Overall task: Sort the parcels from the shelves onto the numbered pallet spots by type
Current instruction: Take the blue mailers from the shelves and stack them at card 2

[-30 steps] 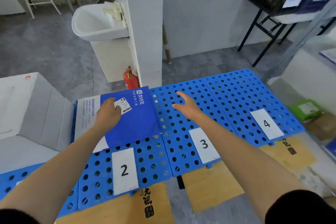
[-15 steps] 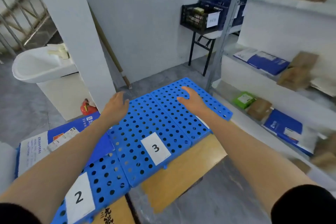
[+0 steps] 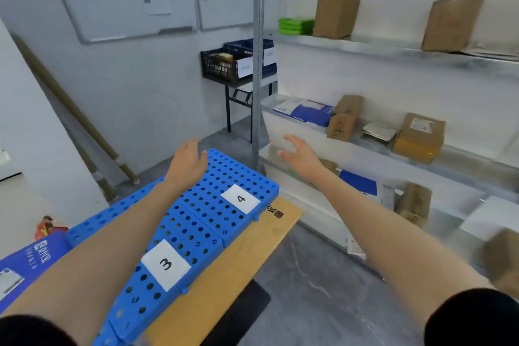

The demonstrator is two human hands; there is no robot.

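Blue parcel [image 3: 25,258] lies flat at the far left. Left hand [image 3: 186,161] hovers loose and empty over the blue pallet's [image 3: 196,222] far edge, beyond label 4 [image 3: 240,198]. A steel shelf post [image 3: 257,64] rises behind, between both hands. Right hand [image 3: 299,156], fingers spread and empty, sits at the shelves' left end, with cardboard boxes [image 3: 344,118] beyond. Open floor [image 3: 309,275] lies below.

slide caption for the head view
Left hand over the blue pallet, right hand near the parcel shelves, both open and empty.

blue holed pallet [image 3: 202,222], brown boxes [image 3: 335,17], green pkts [image 3: 295,26]
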